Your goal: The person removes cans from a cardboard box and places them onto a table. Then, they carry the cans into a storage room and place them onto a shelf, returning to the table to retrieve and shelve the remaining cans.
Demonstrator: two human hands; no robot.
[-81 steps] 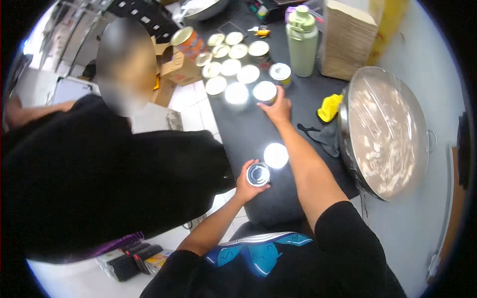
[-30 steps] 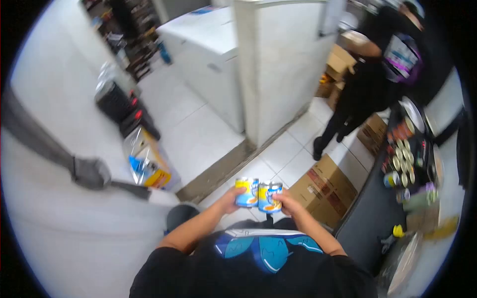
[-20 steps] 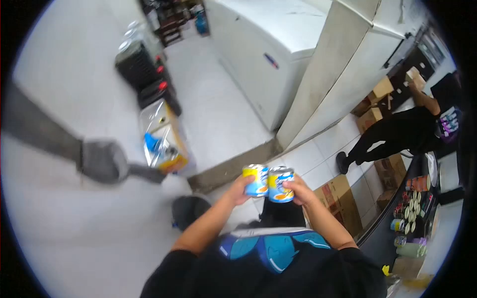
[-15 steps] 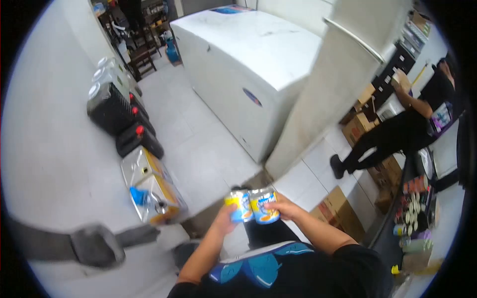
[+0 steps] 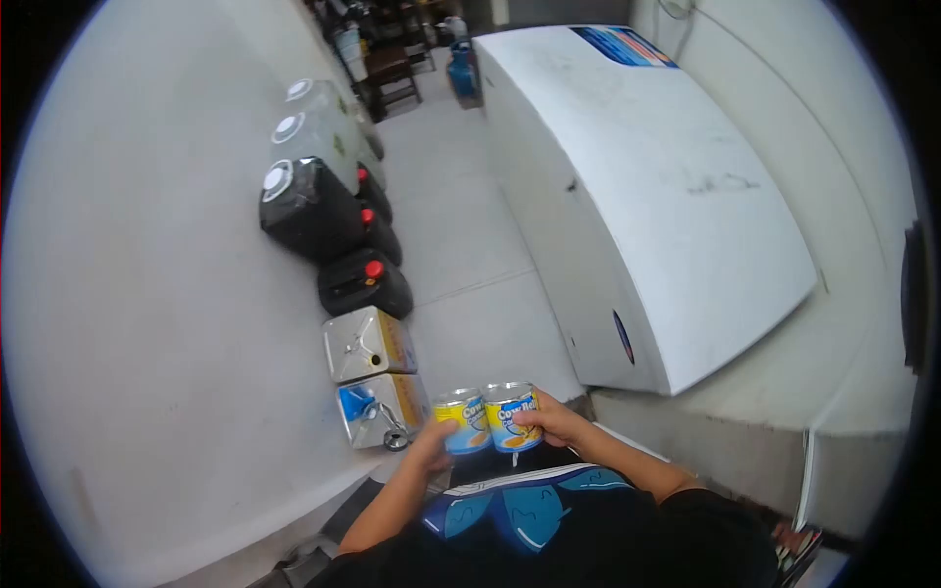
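Observation:
Two cans with blue and yellow labels are held side by side, upright, in front of the dark shirt. My left hand (image 5: 431, 449) is wrapped round the left can (image 5: 465, 421), its thumb across the label. The right can (image 5: 512, 419) is in my right hand (image 5: 557, 419), with the thumb on its front. The cans' rims are almost touching. Their silver tops face up, and the fingers behind them are mostly hidden.
A white chest freezer (image 5: 647, 196) stands ahead to the right. Along the left wall are metal tins (image 5: 355, 343), black jugs with red caps (image 5: 368, 284) and clear jugs (image 5: 319, 122). A blue gas cylinder (image 5: 461, 71) and a wooden chair (image 5: 392, 71) stand farther back.
The view has turned, so the freezer and jugs appear farther right. The person in dark clothes and the door panel have left view. Both cans remain in my hands.

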